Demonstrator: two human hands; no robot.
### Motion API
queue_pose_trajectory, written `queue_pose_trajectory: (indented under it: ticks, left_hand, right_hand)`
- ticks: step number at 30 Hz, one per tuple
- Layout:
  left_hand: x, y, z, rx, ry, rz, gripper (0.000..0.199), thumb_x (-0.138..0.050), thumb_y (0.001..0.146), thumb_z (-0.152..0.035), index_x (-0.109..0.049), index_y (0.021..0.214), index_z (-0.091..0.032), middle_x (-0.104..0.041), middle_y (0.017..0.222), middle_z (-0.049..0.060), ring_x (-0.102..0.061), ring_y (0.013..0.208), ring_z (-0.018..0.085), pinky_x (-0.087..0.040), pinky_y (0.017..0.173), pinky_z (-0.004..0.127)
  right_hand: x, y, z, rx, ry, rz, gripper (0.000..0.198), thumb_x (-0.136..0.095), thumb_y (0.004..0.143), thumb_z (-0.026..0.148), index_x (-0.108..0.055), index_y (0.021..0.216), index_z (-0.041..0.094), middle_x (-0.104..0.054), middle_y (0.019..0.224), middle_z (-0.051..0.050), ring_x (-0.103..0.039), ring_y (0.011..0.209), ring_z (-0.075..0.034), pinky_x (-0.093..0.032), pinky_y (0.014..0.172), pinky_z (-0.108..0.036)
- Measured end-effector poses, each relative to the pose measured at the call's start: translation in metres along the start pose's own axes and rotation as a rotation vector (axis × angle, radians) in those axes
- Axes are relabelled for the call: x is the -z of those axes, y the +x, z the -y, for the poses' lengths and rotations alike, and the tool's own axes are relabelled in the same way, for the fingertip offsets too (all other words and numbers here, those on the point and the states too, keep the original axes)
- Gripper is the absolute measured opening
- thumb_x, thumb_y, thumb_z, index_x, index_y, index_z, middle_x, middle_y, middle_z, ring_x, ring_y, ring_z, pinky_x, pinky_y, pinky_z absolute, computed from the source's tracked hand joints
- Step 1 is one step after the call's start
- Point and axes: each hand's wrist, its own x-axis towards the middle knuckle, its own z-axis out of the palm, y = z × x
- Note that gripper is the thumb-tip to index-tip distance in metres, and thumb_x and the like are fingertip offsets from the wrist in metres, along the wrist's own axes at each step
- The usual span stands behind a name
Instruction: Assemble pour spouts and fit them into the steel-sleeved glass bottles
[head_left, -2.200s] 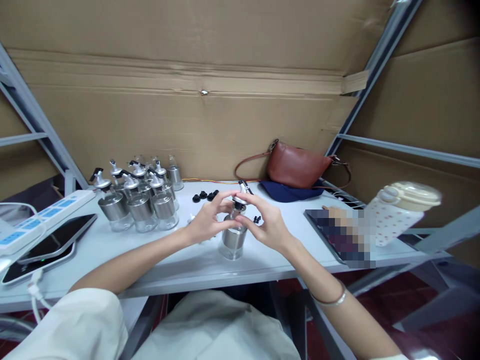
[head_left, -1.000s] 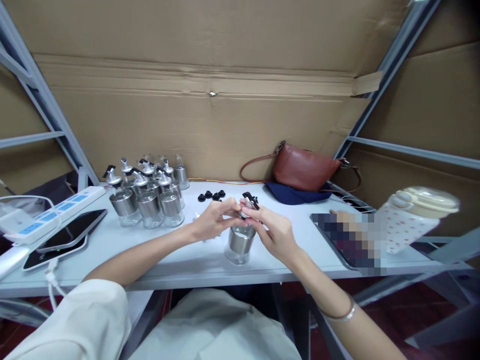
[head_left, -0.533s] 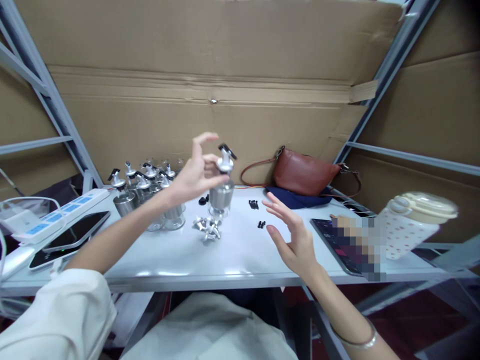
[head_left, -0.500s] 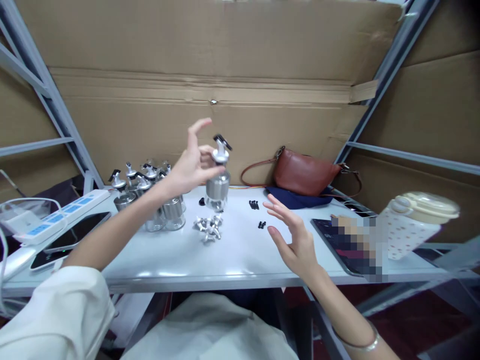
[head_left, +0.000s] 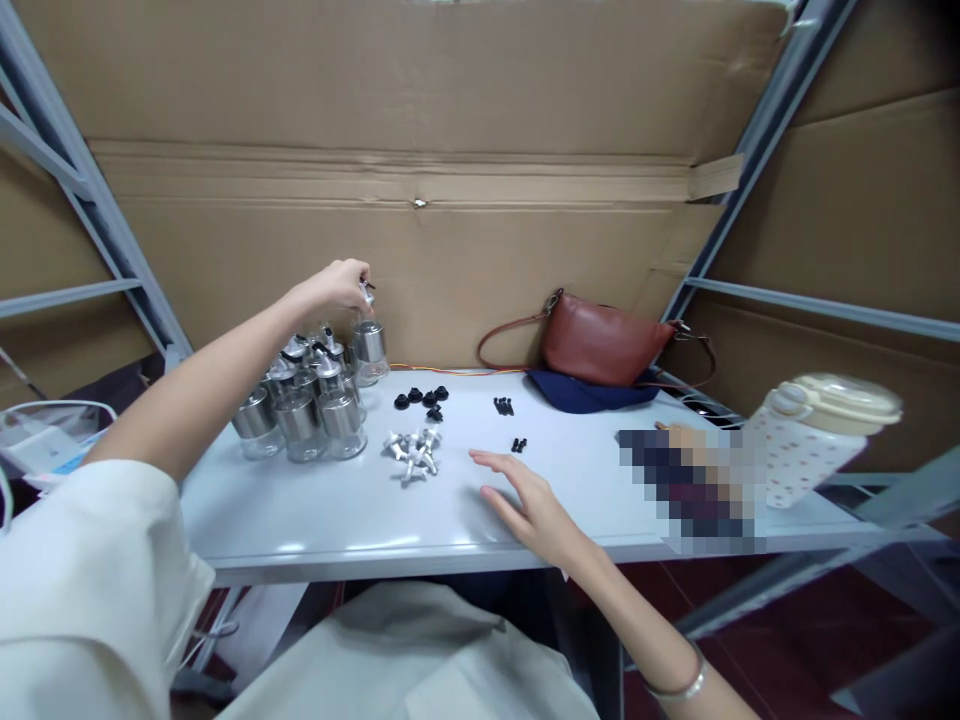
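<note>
My left hand (head_left: 346, 285) is closed around the pour spout of a glass oil bottle (head_left: 370, 343) with a steel sleeve, at the back right of the bottle group. Whether its base touches the table cannot be made out. Several similar bottles (head_left: 300, 425) stand close together under my left forearm. My right hand (head_left: 529, 497) hovers over the front of the table, fingers spread and holding nothing. To its left lies a pile of silvery pour spouts (head_left: 412, 457). Behind that pile are several black stoppers (head_left: 427, 398). Small black parts (head_left: 504, 406) and more black pieces (head_left: 519, 445) lie farther right.
A brown leather bag (head_left: 600, 338) rests on a dark blue cloth item (head_left: 592, 393) at the back right. A dotted white tumbler (head_left: 806, 450) stands at the right, beside a blurred-out patch. Cardboard (head_left: 450, 270) walls the back, and metal posts (head_left: 780, 130) frame both sides.
My left hand has carried the oil bottle left and back, from above the spout pile to the bottle group. My right hand has moved left and slightly down. The black stoppers have come into view.
</note>
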Motion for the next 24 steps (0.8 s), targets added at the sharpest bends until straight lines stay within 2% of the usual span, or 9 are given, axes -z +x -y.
queue_pose_trajectory:
  ticks: [6,9,12,15,17,20,22,23,24]
  left_hand:
    - [-0.014,0.001,0.002,0.091,0.112,0.133,0.053,-0.079,0.045,-0.032,-0.065,0.095,-0.020,-0.068,0.098,0.008,-0.060,0.095,0.027,-0.044,0.077,0.030]
    - [-0.023,0.000,0.003,0.123,0.150,0.234,0.054,-0.080,0.045,-0.028,-0.066,0.097,-0.021,-0.071,0.080,0.005,-0.062,0.089,0.025,-0.044,0.077,0.029]
    - [-0.031,0.001,0.005,0.149,0.181,0.338,0.056,-0.079,0.051,-0.029,-0.064,0.104,-0.019,-0.069,0.065,0.001,-0.064,0.079,0.023,-0.045,0.075,0.028]
    - [-0.033,0.001,0.004,0.147,0.309,0.367,0.055,-0.075,0.059,-0.028,-0.061,0.111,-0.019,-0.072,0.086,0.005,-0.064,0.087,0.023,-0.045,0.076,0.028]
    - [-0.030,-0.003,-0.002,0.122,0.427,0.327,0.052,-0.073,0.063,-0.028,-0.061,0.112,-0.018,-0.068,0.106,0.011,-0.061,0.099,0.027,-0.045,0.078,0.031]
    - [-0.028,-0.023,-0.024,0.008,0.507,0.109,0.036,-0.060,0.077,-0.025,-0.059,0.111,-0.014,-0.061,0.117,0.015,-0.057,0.107,0.030,-0.043,0.083,0.035]
    - [-0.033,-0.048,-0.047,-0.159,0.486,-0.115,0.028,-0.045,0.086,-0.018,-0.056,0.110,-0.011,-0.060,0.114,0.016,-0.056,0.107,0.028,-0.042,0.084,0.035]
    - [-0.040,-0.064,-0.061,-0.269,0.442,-0.154,0.026,-0.041,0.088,-0.018,-0.056,0.108,-0.011,-0.061,0.111,0.015,-0.057,0.105,0.026,-0.042,0.083,0.034]
    - [-0.049,-0.081,-0.074,-0.384,0.383,-0.123,0.024,-0.041,0.089,-0.022,-0.056,0.106,-0.012,-0.062,0.107,0.013,-0.059,0.101,0.025,-0.043,0.081,0.033]
  right_hand:
    - [-0.013,0.004,0.002,0.002,-0.005,0.103,0.027,-0.048,0.090,0.019,-0.055,0.115,0.021,-0.064,0.115,-0.011,-0.059,0.110,-0.021,-0.051,0.092,-0.040]
    - [-0.022,0.011,0.001,0.008,-0.075,0.132,0.023,-0.050,0.088,0.019,-0.057,0.110,0.020,-0.064,0.113,-0.012,-0.058,0.108,-0.023,-0.050,0.091,-0.043]
    - [-0.030,0.019,0.002,-0.023,-0.148,0.181,0.023,-0.052,0.087,0.020,-0.059,0.110,0.020,-0.062,0.114,-0.013,-0.056,0.108,-0.024,-0.049,0.089,-0.044]
    - [-0.037,0.025,0.005,-0.099,-0.199,0.250,0.026,-0.053,0.088,0.023,-0.060,0.113,0.021,-0.058,0.121,-0.014,-0.051,0.115,-0.026,-0.046,0.091,-0.044]
    - [-0.041,0.027,0.007,-0.151,-0.222,0.289,0.028,-0.053,0.088,0.025,-0.060,0.115,0.022,-0.056,0.125,-0.014,-0.048,0.118,-0.027,-0.043,0.092,-0.045]
    - [-0.046,0.029,0.009,-0.159,-0.202,0.310,0.027,-0.054,0.088,0.026,-0.059,0.114,0.022,-0.058,0.124,-0.012,-0.049,0.117,-0.027,-0.041,0.092,-0.045]
    - [-0.048,0.029,0.007,-0.142,-0.152,0.284,0.024,-0.055,0.087,0.023,-0.060,0.111,0.022,-0.062,0.117,-0.010,-0.051,0.113,-0.026,-0.041,0.091,-0.044]
    - [-0.049,0.028,0.005,-0.134,-0.122,0.261,0.023,-0.055,0.087,0.021,-0.061,0.109,0.021,-0.063,0.113,-0.009,-0.053,0.110,-0.025,-0.042,0.090,-0.042]
    - [-0.050,0.027,0.003,-0.130,-0.090,0.233,0.020,-0.055,0.086,0.019,-0.062,0.105,0.021,-0.064,0.109,-0.009,-0.055,0.106,-0.024,-0.043,0.089,-0.040]
